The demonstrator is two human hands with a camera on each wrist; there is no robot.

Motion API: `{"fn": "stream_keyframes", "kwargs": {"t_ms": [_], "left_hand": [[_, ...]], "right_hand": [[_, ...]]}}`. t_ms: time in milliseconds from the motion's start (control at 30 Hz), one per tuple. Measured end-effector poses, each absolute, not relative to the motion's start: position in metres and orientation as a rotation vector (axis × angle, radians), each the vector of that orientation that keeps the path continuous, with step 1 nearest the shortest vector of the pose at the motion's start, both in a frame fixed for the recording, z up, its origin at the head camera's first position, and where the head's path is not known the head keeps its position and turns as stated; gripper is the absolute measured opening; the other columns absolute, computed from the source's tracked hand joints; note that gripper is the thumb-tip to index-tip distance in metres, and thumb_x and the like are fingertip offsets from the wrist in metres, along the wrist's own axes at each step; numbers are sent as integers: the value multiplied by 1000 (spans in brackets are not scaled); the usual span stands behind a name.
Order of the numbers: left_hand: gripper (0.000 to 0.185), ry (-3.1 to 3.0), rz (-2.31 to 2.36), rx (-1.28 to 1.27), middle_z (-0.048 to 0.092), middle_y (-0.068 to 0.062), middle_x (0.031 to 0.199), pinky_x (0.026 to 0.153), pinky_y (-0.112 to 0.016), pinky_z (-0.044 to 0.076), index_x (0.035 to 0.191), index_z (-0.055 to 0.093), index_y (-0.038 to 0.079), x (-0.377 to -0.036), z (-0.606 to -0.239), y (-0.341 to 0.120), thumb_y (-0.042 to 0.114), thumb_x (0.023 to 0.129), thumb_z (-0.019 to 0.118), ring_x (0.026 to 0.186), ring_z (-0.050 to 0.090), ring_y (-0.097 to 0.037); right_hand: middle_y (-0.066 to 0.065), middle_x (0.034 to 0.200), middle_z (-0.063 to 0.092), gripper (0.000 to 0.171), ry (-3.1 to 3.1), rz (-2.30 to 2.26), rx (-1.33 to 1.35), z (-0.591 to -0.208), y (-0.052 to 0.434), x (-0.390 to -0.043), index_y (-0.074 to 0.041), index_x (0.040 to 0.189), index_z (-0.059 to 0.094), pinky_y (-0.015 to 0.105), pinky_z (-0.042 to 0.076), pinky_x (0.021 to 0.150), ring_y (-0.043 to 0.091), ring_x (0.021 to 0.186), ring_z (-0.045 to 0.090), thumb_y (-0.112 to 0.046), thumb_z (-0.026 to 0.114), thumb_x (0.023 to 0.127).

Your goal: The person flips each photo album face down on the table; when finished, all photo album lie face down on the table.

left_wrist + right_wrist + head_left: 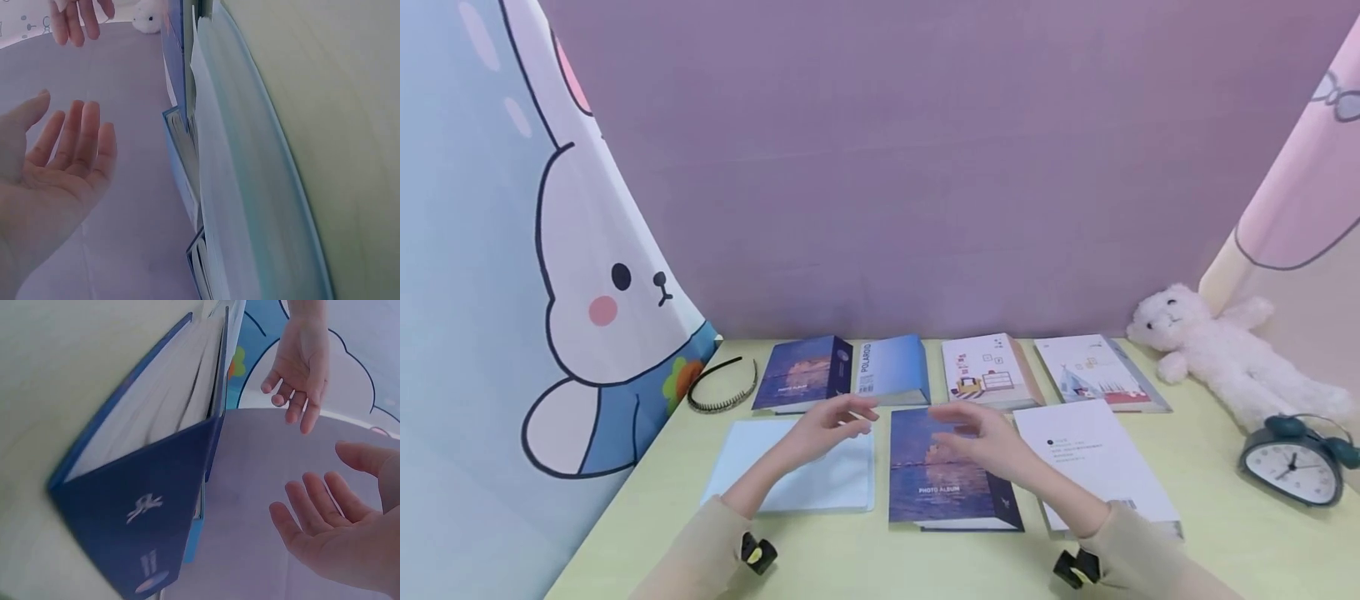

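Note:
My left hand hovers over a pale blue album, its fingers relaxed and holding nothing. Facing it, my right hand hangs above a dark blue photo album with a sunset seascape cover, likewise holding nothing. In the left wrist view the left palm shows bare, fingers loosely bent. The right wrist view has the right palm bare too, beside the dark album's spine. A white album with small print lies under the right forearm, which partly covers it.
Along the back lie another seascape photo album, a blue Polaroid album and two white illustrated albums. A black headband sits at back left. At right are a white plush toy and an alarm clock.

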State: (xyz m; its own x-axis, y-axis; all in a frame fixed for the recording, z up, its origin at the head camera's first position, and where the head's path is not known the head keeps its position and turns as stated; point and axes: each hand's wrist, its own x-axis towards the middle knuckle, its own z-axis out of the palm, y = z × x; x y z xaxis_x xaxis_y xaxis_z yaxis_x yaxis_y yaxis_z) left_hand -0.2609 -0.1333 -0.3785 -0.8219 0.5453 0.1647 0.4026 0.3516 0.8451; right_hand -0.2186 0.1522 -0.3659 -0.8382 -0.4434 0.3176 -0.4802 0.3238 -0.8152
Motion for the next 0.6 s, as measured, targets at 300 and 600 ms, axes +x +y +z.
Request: {"fn": "stream_keyframes", "kwargs": {"t_ms": [300, 600], "left_hand": [[40, 2556, 1518, 767, 62, -19, 119, 85, -45, 53, 128, 55, 11, -249, -381, -173, 33, 94, 56, 99, 64, -26], [40, 2687, 1462, 634, 64, -15, 118, 83, -30, 55, 127, 55, 10, -241, -381, -213, 34, 94, 55, 98, 64, -26]], "right_hand": [[9, 125, 61, 38, -2550, 1614, 969, -358, 114, -223, -9, 124, 59, 51, 44, 98, 27, 117, 56, -24, 64, 89], [-1, 122, 63, 40, -2633, 1579, 980, -359, 71, -225, -18, 123, 61, 40, 47, 97, 17, 114, 57, -35, 66, 87]]}}
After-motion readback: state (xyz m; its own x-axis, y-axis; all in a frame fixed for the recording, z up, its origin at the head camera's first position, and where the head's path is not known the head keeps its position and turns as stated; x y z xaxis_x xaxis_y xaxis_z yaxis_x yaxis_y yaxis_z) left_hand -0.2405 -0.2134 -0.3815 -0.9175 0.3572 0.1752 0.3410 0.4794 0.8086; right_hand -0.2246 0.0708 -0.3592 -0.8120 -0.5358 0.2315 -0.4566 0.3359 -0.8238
